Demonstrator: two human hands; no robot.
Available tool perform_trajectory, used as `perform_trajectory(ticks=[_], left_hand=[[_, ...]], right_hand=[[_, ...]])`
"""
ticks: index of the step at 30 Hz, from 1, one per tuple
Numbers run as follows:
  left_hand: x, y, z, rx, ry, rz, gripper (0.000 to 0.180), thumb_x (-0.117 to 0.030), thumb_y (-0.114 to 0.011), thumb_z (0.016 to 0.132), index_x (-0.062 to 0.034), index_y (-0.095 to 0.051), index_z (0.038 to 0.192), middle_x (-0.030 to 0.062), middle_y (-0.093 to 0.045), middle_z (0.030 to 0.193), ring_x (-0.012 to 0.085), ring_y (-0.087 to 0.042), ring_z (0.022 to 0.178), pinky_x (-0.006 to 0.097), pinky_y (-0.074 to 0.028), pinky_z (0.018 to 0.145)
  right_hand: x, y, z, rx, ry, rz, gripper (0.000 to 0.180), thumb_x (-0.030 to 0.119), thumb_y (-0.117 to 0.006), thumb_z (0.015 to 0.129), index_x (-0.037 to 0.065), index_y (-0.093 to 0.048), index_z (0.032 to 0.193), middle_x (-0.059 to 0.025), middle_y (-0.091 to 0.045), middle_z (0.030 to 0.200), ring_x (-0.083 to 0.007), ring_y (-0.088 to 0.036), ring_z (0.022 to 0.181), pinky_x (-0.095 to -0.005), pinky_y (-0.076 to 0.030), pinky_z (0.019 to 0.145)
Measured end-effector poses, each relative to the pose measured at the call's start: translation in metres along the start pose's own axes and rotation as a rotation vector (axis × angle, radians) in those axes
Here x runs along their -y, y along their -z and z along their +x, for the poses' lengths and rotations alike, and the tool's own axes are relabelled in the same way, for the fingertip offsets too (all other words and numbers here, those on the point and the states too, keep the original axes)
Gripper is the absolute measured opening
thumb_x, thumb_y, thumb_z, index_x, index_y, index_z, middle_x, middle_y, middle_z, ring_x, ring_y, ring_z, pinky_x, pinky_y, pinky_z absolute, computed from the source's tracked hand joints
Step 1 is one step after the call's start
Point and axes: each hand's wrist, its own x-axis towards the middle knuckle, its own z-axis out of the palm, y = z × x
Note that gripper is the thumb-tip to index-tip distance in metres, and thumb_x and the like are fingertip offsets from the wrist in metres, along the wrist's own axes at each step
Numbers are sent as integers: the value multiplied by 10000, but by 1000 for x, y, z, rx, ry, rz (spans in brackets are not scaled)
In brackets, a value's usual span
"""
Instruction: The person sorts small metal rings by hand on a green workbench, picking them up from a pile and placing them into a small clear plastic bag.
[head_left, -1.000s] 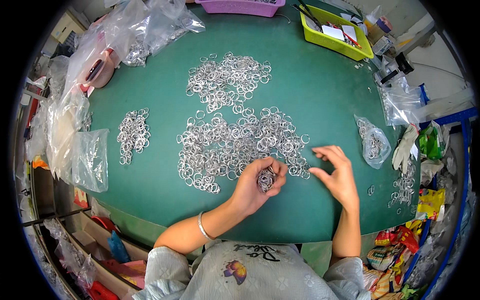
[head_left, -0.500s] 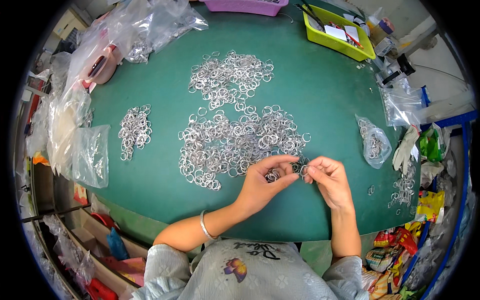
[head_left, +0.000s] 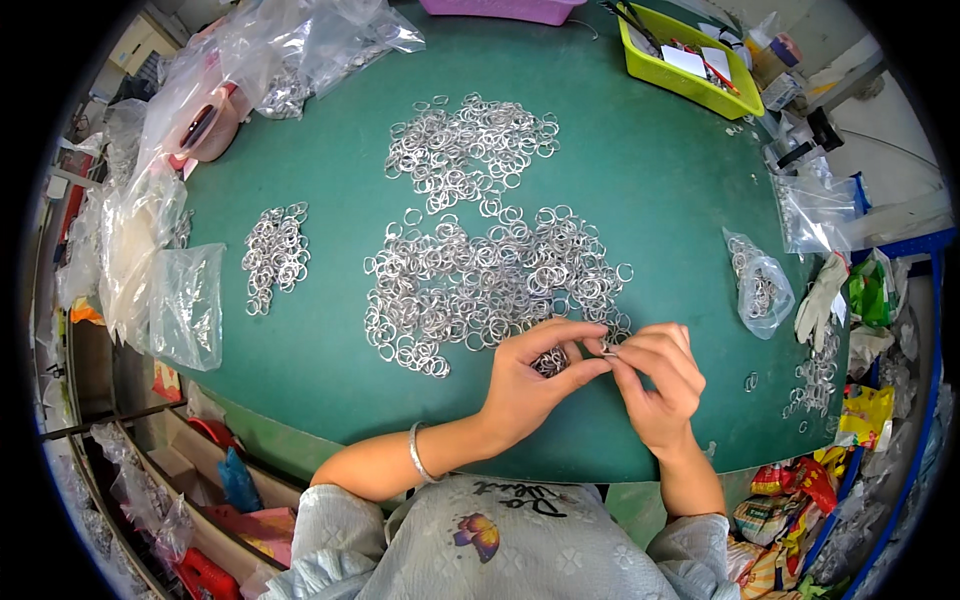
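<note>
My left hand is curled around several silver metal rings in its palm, thumb and forefinger reaching toward the right hand. Fingertips of my right hand pinch one metal ring, seen nearly edge-on, right beside the left fingertips. Whether the left fingertips touch that ring too, I cannot tell. Just beyond both hands spreads a large pile of loose rings, partly hidden by the left hand. A second ring pile lies farther back, and a smaller ring pile sits to the left.
A green tabletop carries everything. Clear plastic bags crowd its left side near a pink bowl. At the back are a purple bin and a yellow-green bin. A bag of rings and a glove lie right.
My right hand has turned, its fingers folding more toward the left hand, and the pinched ring has tipped from face-on to nearly edge-on. The whole view has shifted slightly.
</note>
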Motion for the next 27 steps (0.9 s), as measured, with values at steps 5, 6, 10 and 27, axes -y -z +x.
perform_trajectory(ticks=[5, 6, 10, 27], left_hand=[[2, -1, -1, 30, -52, 3, 278, 27, -643, 711, 3, -615, 986, 56, -586, 841, 87, -506, 692, 210, -421, 651], [2, -1, -1, 41, -68, 8, 281, 29, -633, 719, 1, -612, 998, 56, -581, 847, 88, -503, 699, 211, -418, 653], [4, 1, 1, 99, -101, -4, 295, 30, -585, 756, -2, -592, 1049, 50, -556, 862, 91, -489, 731, 210, -407, 661], [-3, 5, 3, 292, 152, -278, 274, -68, -482, 868, 16, -537, 1123, 27, -472, 882, 45, -410, 603, 179, -320, 471]], right_hand=[[3, -1, -2, -17, 128, -163, 219, -25, -696, 552, 0, -631, 759, -64, -569, 716, -215, -533, 649, -309, -364, 592], [3, -1, -2, -12, 129, -153, 223, -26, -696, 548, 1, -632, 761, -61, -567, 717, -213, -532, 651, -310, -362, 592], [3, -1, -1, 5, 146, -117, 231, -25, -695, 541, 3, -637, 762, -48, -557, 718, -206, -532, 659, -312, -355, 590], [6, 0, -3, -10, 151, -139, 231, 74, -723, 525, 45, -648, 741, -22, -541, 719, -191, -499, 686, -326, -311, 611]])
